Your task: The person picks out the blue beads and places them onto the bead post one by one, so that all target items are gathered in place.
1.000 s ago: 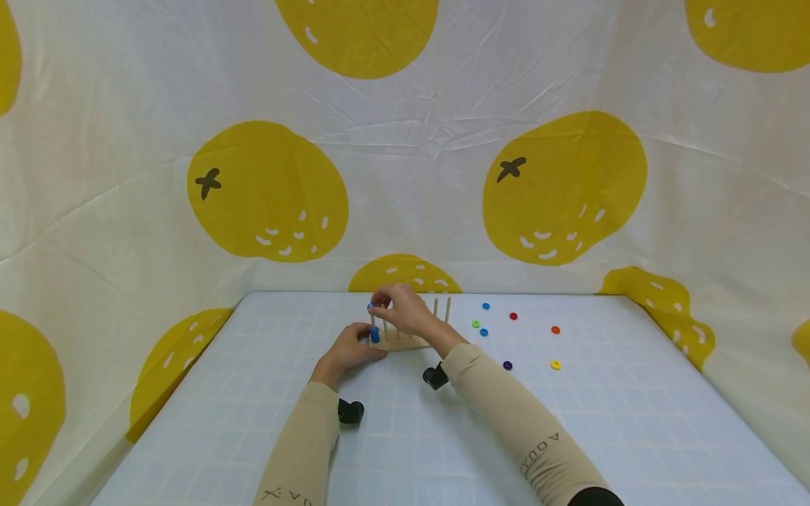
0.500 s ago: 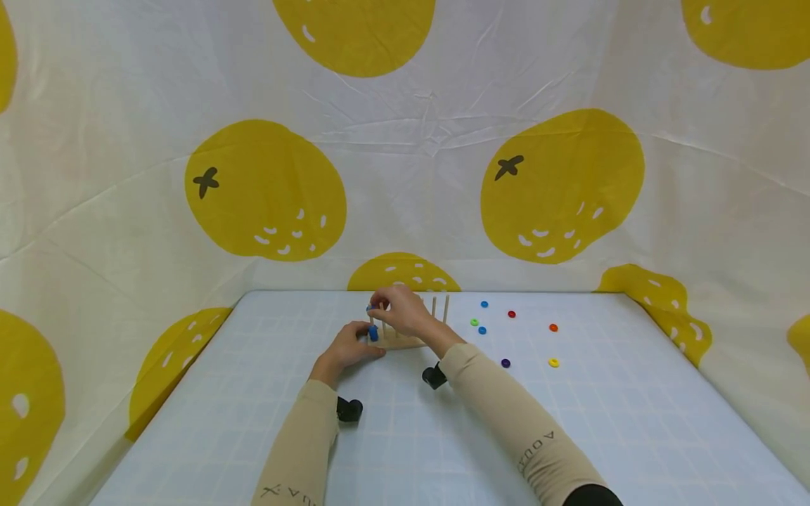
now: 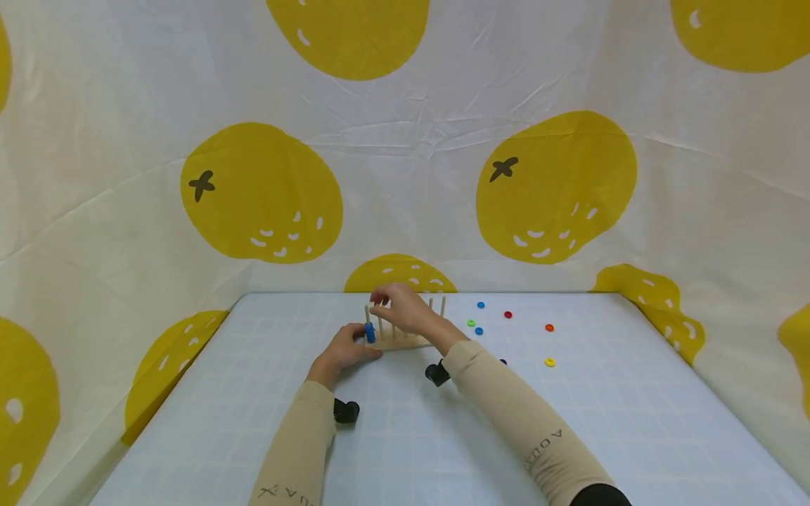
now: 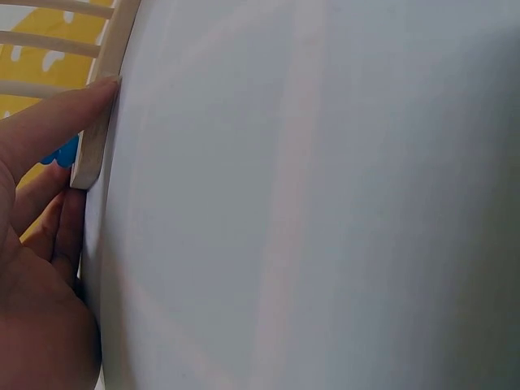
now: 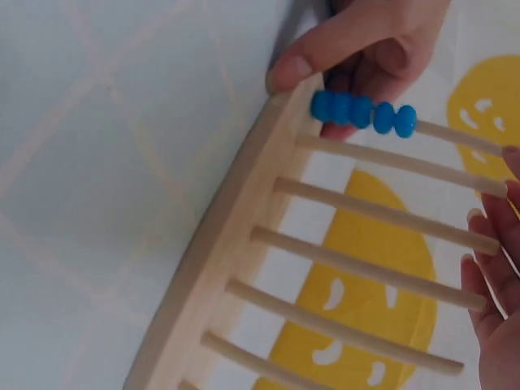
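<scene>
Grasped at its left end by the left hand, the wooden rack stands on the table, pegs up; the thumb presses the near side of the base by the corner, the other fingers reach round to the far side; the right hand is released, its fingers loosely bent at the peg tips; whether they touch the wood I cannot tell; 5 blue rings sit on the end peg, beside the left hand, 3 packed low and 2 just above them

Right of the rack, 7 loose rings lie on the table: 1 blue ring at the back, 1 red ring to its right, 1 green ring with another blue ring just beside it, 1 orange ring farther right, 1 yellow ring nearer, and 1 purple ring partly hidden by the right sleeve; the left sleeve is beige too; behind hangs a white sheet printed with yellow fruit
</scene>
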A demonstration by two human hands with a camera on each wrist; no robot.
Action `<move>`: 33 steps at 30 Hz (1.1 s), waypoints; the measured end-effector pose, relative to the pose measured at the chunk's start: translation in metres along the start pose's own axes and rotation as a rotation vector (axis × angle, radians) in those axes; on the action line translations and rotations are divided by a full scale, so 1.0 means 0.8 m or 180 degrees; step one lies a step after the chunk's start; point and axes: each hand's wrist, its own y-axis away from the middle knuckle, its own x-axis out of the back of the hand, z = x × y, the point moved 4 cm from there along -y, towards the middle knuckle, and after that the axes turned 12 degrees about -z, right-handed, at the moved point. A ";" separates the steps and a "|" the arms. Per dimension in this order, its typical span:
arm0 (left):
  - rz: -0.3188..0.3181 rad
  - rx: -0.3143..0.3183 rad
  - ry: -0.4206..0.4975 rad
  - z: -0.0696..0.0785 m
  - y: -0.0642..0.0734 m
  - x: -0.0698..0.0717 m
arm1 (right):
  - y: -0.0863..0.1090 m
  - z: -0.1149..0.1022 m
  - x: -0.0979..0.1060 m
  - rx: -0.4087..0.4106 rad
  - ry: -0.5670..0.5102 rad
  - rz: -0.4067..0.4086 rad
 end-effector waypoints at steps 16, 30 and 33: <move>0.0012 0.0122 0.0016 -0.001 0.001 -0.003 | 0.070 0.014 0.049 0.0121 -0.0167 0.0315; 0.0013 0.0131 0.0033 -0.004 -0.002 -0.004 | 0.132 0.076 0.069 -0.0250 -0.0175 0.0410; 0.0013 0.0131 0.0016 -0.005 -0.002 -0.005 | 0.143 0.091 0.071 -0.0350 -0.0158 0.0427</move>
